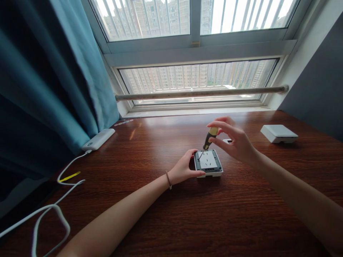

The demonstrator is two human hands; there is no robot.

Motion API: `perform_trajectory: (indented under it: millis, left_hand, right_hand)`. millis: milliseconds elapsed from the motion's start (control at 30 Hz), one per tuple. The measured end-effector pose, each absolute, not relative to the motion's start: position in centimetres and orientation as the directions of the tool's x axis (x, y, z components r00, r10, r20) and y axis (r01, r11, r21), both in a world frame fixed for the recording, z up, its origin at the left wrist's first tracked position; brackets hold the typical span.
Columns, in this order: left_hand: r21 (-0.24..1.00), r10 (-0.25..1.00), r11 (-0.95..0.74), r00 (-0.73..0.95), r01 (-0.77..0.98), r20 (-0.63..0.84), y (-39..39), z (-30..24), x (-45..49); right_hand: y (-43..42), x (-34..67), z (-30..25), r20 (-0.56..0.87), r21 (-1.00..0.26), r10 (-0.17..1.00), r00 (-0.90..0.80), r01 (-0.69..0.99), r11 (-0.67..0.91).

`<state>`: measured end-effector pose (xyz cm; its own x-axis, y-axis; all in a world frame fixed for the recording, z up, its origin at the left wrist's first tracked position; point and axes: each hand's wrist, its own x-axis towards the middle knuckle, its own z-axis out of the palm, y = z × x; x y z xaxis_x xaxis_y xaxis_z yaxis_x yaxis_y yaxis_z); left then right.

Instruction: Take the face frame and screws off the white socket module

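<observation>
A wall socket with a white slotted face and a dark grey frame sits in a white box on the wooden table. My left hand grips its left side, thumb along the near edge and fingers at the far left corner. In my right hand is a screwdriver with a black and yellow handle, pinched near its top. The tool leans, and its thin shaft reaches down to the left part of the socket's frame. A small pale item lies behind my right hand, partly hidden by it.
A second white box lies at the right on the table. At the left are a white power strip with its cable, a yellow strip and a blue curtain. A rail crosses the window behind.
</observation>
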<state>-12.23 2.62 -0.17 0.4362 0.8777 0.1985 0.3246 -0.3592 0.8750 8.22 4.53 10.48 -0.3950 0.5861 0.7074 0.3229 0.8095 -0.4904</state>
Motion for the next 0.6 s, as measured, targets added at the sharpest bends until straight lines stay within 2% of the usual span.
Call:
perform_trajectory:
  millis: [67, 167, 300, 400, 467, 600]
  left_hand:
    - [0.873, 0.877, -0.36, 0.439, 0.329, 0.196, 2.61, -0.18, -12.23]
    - [0.875, 0.874, -0.361, 0.444, 0.322, 0.197, 2.63, -0.22, -12.18]
    - [0.884, 0.874, -0.354, 0.444, 0.307, 0.196, 2.66, -0.2, -12.13]
    - [0.885, 0.88, -0.346, 0.436, 0.312, 0.19, 2.65, -0.23, -12.14]
    - [0.889, 0.88, -0.345, 0.433, 0.301, 0.195, 2.63, -0.3, -12.17]
    - [0.921, 0.873, -0.327, 0.44, 0.211, 0.21, 2.69, -0.5, -12.25]
  right_hand:
    - [4.62, 8.3, 10.42, 0.756, -0.437, 0.575, -0.312, 0.413, 0.799]
    - [4.97, 8.64, 10.3, 0.752, -0.485, 0.61, -0.249, 0.417, 0.768]
    - [5.26, 8.95, 10.24, 0.632, -0.671, 0.65, -0.422, 0.121, 0.731]
    - [5.24, 8.82, 10.14, 0.598, -0.721, 0.619, -0.51, -0.005, 0.693]
    - [5.23, 8.65, 9.99, 0.63, -0.685, 0.613, -0.477, 0.029, 0.728]
    - [5.48, 8.43, 9.48, 0.706, -0.616, 0.651, -0.278, 0.212, 0.759]
